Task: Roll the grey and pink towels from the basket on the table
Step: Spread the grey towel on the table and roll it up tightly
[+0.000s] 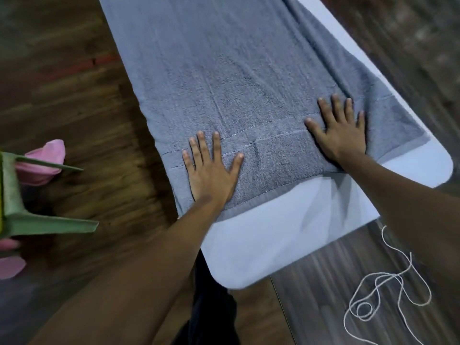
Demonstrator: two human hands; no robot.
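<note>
Container: one green basket at the left edge of the view, on the floor, cut off by the frame and blurred. Pink towel shows through its openings. Whether that is one pink piece or several, cannot tell.

Count: one grey towel, one basket, two hands, and one loose string coiled on the floor to the right of the table.

Grey towel lies spread lengthwise on the table, running away from the person. A long fold ridge runs down its right side.

Left hand lies flat on the near hem band, fingers straight and spread, palm down, gripping nothing. Right hand does the same further right, just beside the fold ridge, fingers splayed on the cloth.

Edges: the towel's left side reaches the table's left edge and drapes over it. The near hem stops short of the table's near edge, leaving a bare strip of tabletop. The towel's near right corner sits close to the table's rounded corner. Floor lies on both sides of the table.
</note>
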